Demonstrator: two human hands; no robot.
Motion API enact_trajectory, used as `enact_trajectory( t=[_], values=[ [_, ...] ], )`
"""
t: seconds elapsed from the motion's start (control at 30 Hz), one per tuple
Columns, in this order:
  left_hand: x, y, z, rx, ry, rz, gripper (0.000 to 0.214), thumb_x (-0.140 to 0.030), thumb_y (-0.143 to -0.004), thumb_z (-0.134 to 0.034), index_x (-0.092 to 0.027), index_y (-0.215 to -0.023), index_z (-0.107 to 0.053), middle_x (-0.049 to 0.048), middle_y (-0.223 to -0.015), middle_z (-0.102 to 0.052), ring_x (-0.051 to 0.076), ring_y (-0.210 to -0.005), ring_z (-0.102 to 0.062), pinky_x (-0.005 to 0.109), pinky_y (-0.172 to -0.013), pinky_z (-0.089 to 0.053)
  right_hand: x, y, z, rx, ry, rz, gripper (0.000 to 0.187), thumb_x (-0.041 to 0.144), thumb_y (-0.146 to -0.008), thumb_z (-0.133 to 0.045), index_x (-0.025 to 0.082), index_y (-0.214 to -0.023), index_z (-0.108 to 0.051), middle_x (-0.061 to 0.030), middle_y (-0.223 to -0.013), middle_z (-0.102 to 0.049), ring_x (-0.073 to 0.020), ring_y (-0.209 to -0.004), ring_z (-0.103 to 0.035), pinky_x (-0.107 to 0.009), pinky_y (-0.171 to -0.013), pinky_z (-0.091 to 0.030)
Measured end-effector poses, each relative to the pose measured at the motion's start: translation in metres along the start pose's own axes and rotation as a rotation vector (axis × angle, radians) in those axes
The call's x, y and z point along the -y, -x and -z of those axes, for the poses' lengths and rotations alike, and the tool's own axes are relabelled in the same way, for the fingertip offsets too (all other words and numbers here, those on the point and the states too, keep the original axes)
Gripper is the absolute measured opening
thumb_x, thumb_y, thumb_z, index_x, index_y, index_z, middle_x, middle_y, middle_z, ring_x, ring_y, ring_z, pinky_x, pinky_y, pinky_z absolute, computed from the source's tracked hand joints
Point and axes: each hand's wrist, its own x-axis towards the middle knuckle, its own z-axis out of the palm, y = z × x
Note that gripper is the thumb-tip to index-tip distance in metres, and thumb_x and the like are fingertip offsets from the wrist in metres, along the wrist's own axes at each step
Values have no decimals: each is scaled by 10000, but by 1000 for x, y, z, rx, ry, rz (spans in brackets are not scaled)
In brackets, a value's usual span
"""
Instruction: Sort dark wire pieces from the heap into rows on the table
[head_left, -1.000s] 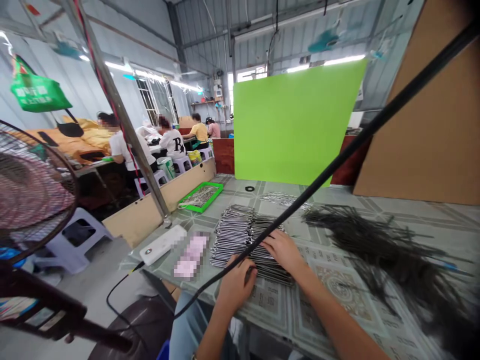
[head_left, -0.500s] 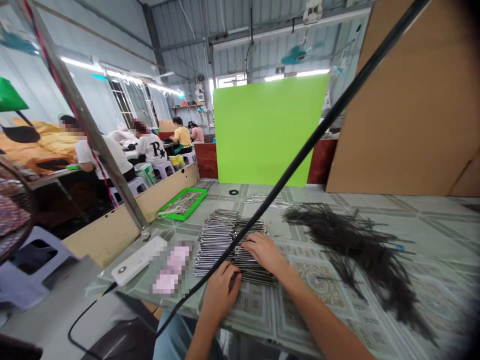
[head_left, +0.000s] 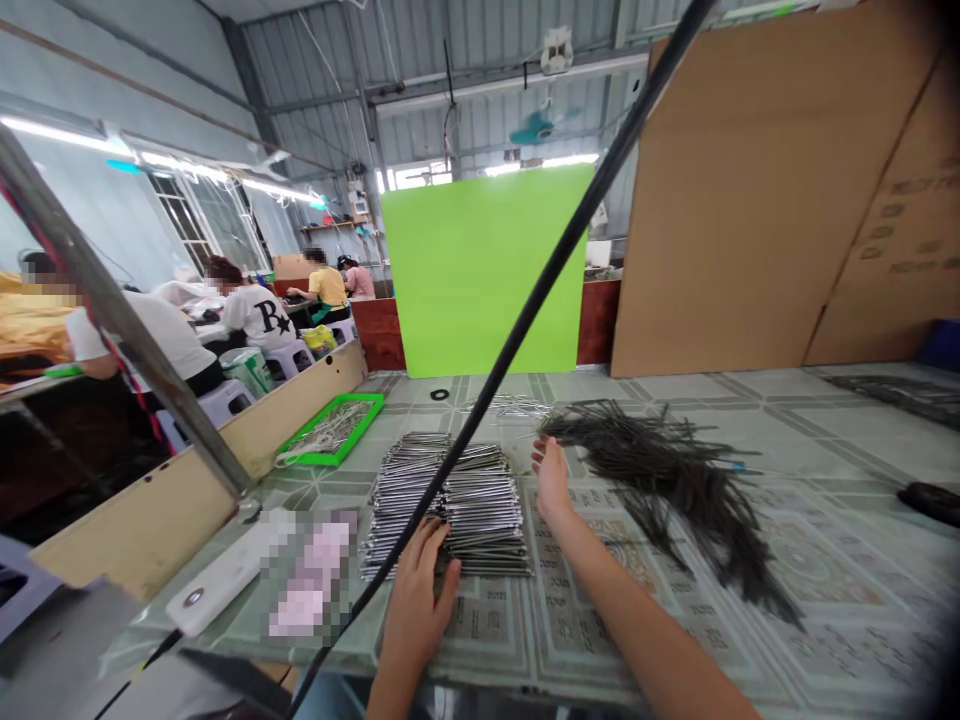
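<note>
A flat stack of long, thin metal rods [head_left: 446, 510] lies on the patterned table [head_left: 817, 425], laid side by side in rows. My left hand [head_left: 418, 600] rests at the stack's near edge, fingers touching the rods and holding nothing. My right hand [head_left: 553, 480] is raised just past the stack's right side, fingers together and pointing away from me, with nothing in it. To its right spreads a tangled pile of dark thin wires [head_left: 660, 480]. A small bundle of metal rods [head_left: 510, 405] lies beyond the stack.
A black cable [head_left: 525, 300] crosses the view in front of me. A green tray of rods [head_left: 330, 430], a white power bank [head_left: 225, 572], and a pixelated pink item [head_left: 311, 580] lie left. A green board [head_left: 480, 270] and cardboard sheets [head_left: 750, 190] stand behind; several co-workers [head_left: 259, 315] sit far left.
My right hand has lifted off the stack and moved right of it. My left hand has slid to the near edge. The whole view has turned toward the right.
</note>
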Motion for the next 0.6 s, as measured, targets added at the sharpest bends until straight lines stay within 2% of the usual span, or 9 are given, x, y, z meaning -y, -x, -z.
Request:
enact_trajectory(
  t=[0.1,0.2,0.3,0.47,0.6],
  values=[
    [3,0,-4,24,11,3,434,-303,-895,-386,-175,-1308,-421,110,-1370,-450,242,-1324,-326,498,-1061,-333,-12,3,-4,39,-48,-88,566,615,-766,-344,177,-1026,-590,-77,-988,-657,-192,-905,-611,-335,-800,-460],
    [5,-1,-6,68,14,24,463,-320,-901,-369,-179,-1342,-385,100,-1405,-416,239,-1351,-277,513,-1078,-298,-15,14,-11,92,-86,-142,539,611,-750,-409,188,-1013,-613,-72,-1007,-672,-203,-972,-612,-348,-863,-451],
    [7,-1,-8,106,1,48,477,-334,-908,-349,-184,-1360,-362,90,-1426,-390,240,-1370,-230,528,-1085,-272,-10,25,-15,147,-135,-193,508,595,-748,-465,205,-1034,-619,-57,-1050,-673,-199,-1062,-583,-336,-924,-428],
    [5,-2,-7,153,-15,70,493,-354,-916,-316,-173,-1374,-344,94,-1444,-359,239,-1379,-204,537,-1093,-240,6,35,-14,205,-208,-374,439,557,-794,-471,232,-1043,-630,-11,-1030,-691,-181,-1123,-552,-294,-951,-417],
    [4,-2,-7,170,-15,82,494,-359,-918,-308,-183,-1379,-338,91,-1446,-355,237,-1380,-200,538,-1094,-231,5,35,-12,216,-233,-368,463,556,-794,-497,246,-1122,-597,-14,-1085,-674,-168,-1145,-541,-297,-942,-435]
  ],
)
